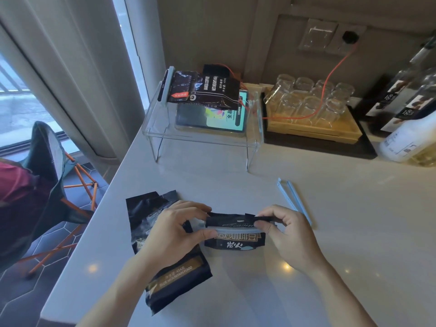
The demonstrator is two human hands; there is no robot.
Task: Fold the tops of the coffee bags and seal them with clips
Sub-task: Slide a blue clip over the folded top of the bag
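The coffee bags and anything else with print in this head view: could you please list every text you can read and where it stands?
"BLUE MOUNTAIN FOOD": gold band of the coffee bag lying under the left wrist.
"BAKED COFFEE": clipped coffee bag on the clear acrylic stand.
"NET WEIGHT", with digits too blurred to read: same clipped bag.
Chinese characters on the bag held by both hands, the phone screen and the bottle labels: too small or blurred.

Soft daylight enters from the window at left, leaving the room fairly dim — the white counter shows small warm glints of overhead lamps. The wide lens bends lines near the edges — the bottles at right look smeared, and the detail is soft throughout.
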